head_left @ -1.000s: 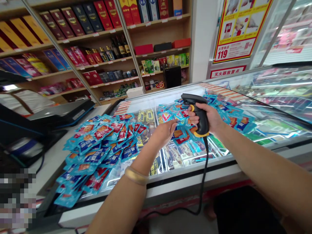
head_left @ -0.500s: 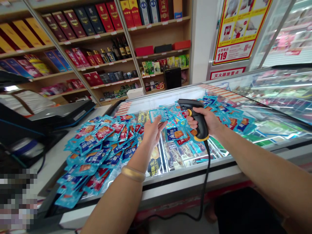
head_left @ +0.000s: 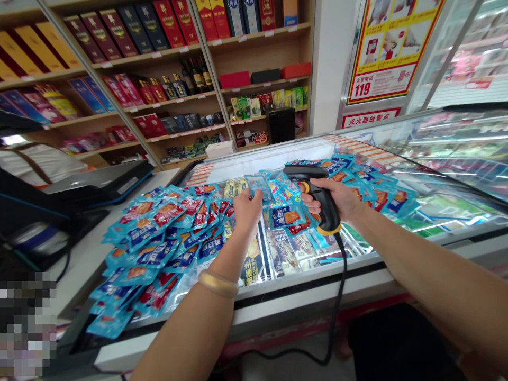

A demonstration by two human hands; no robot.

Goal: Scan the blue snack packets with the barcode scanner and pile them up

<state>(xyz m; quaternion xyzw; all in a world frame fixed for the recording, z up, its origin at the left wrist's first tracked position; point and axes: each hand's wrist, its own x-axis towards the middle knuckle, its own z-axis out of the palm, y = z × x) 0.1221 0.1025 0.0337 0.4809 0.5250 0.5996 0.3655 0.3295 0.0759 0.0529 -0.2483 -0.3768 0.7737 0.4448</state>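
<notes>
My right hand is wrapped round the grip of a black and yellow barcode scanner, its head pointing left. Pinched at the fingertips of my left hand is a light-blue snack packet, its print too blurred to read. Both hands are above the glass top of a chest freezer. A big heap of blue snack packets lies left of my left hand. More packets lie between my hands, and another group of packets is spread beyond the scanner.
The scanner's cable hangs over the freezer's front edge. Dark counter equipment stands at the left. Shelves of boxes and bottles line the back wall, beside a fire-safety poster. Ice creams show through the glass.
My left hand has turned, and the packet in its fingertips has tilted and shifted slightly. The scanner has moved a little left and down in my right hand.
</notes>
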